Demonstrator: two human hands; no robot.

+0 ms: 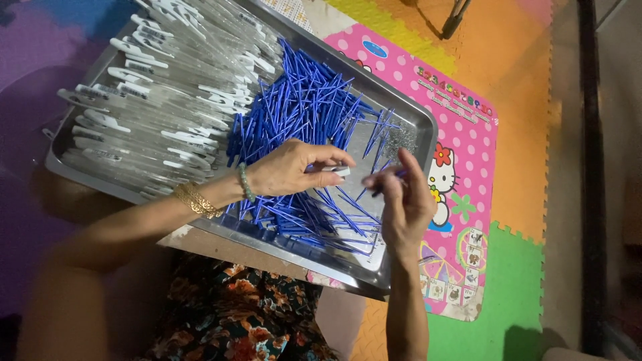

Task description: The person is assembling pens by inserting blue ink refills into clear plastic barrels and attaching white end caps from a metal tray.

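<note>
The light is dim and indoor, seemingly from above — colours stay vivid on the mats (515, 134) but the left side sinks into purple shadow. Soft glare lies on the tray (408, 113) rim and its bare metal floor. The right hand (401, 200) is smeared by motion blur; the left hand (291, 170) is sharper. The near forearm and the frame's corners are soft — slightly grainy.
</note>
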